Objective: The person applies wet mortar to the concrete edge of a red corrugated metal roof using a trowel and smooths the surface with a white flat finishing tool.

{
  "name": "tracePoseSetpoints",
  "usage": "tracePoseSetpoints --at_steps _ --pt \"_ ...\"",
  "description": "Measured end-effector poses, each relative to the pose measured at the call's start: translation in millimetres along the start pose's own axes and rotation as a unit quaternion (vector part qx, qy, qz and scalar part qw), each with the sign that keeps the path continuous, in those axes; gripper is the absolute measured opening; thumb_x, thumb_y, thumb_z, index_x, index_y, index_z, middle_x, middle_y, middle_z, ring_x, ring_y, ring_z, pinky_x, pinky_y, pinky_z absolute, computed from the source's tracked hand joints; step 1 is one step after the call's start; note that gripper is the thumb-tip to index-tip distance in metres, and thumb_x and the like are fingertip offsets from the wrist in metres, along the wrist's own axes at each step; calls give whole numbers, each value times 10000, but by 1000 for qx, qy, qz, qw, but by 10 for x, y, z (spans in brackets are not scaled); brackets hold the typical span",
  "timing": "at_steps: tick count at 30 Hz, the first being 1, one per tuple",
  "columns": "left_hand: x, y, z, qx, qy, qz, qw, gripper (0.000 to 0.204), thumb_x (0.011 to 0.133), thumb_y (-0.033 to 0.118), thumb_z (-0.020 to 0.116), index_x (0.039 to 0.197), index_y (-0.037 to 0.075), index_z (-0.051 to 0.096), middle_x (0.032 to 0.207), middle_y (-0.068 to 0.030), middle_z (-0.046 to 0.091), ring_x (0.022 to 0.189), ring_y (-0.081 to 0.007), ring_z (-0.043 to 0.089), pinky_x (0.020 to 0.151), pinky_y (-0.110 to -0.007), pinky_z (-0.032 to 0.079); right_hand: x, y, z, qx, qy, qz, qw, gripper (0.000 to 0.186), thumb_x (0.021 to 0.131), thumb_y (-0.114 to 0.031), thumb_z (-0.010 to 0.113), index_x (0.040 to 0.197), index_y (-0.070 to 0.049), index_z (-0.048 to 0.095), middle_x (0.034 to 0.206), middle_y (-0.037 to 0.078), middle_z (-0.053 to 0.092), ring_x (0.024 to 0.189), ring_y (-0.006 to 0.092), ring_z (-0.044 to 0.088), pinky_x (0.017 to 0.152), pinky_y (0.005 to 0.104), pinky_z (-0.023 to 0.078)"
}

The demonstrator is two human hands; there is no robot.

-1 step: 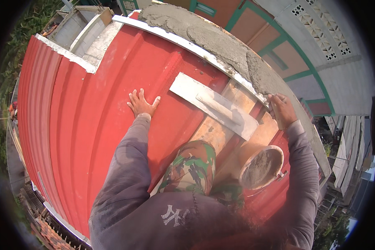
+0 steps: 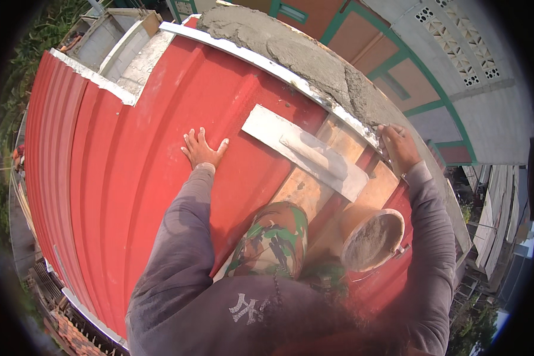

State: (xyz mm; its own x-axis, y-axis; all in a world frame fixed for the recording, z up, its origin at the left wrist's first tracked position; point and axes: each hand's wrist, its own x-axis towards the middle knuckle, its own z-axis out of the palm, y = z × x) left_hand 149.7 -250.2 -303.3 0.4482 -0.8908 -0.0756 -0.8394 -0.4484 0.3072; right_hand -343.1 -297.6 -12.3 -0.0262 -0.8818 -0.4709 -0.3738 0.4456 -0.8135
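My left hand lies flat on the red corrugated roof sheet, fingers spread. At the white edging strip, my right hand is closed beside the wet grey mortar along the wall top. What its fingers hold, if anything, is hidden behind them. Between my hands a long plastering trowel rests blade down, partly on the sheet and partly on a wooden board, with its handle up. A mortar-stained bucket stands below my right hand, by my camouflage-clad leg, with grey residue inside.
A notch in the roof at the far left borders a block-walled opening. Beyond the mortared wall top rises a building with green-framed panels and vent blocks. Plants lie past the roof's left edge.
My right hand has shifted slightly up and to the left along the mortar edge, and its grip has turned. My left hand, the trowel and the bucket stay in place.
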Motion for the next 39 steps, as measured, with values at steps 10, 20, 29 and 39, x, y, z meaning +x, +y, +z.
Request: tracePoseSetpoints --at_steps 10,20,29,39 --pt "49 -2 39 12 -10 12 1000 1067 837 732 719 1623 97 373 1665 -183 255 1603 -406 148 1263 -682 171 2116 -996 1349 -400 185 -287 850 396 921 -336 674 1179 -40 728 1098 224 738 1089 425 704 954 519 558" --pt "48 -33 132 -6 8 39 999 1068 828 707 752 1609 75 389 1646 -218 272 1592 -451 151 1239 -728 160 2210 -890 1514 -307 171 -196 915 339 1025 -296 596 1178 -3 672 962 183 698 901 337 720 767 477 599" --pt "37 47 118 -11 7 48 999 1051 841 691 748 1603 58 399 1648 -230 277 1585 -463 171 1225 -738 180 2095 -1076 2298 88 -11 -4 996 395 1037 -340 600 1180 26 634 910 121 659 734 217 661 583 379 572" --pt "16 48 86 -1 6 45 999 1054 837 680 758 1604 53 395 1647 -232 276 1582 -469 184 1221 -738 194 1997 -792 1802 -185 120 -11 975 422 1030 -330 608 992 73 727 755 171 703 696 284 713 616 449 584"
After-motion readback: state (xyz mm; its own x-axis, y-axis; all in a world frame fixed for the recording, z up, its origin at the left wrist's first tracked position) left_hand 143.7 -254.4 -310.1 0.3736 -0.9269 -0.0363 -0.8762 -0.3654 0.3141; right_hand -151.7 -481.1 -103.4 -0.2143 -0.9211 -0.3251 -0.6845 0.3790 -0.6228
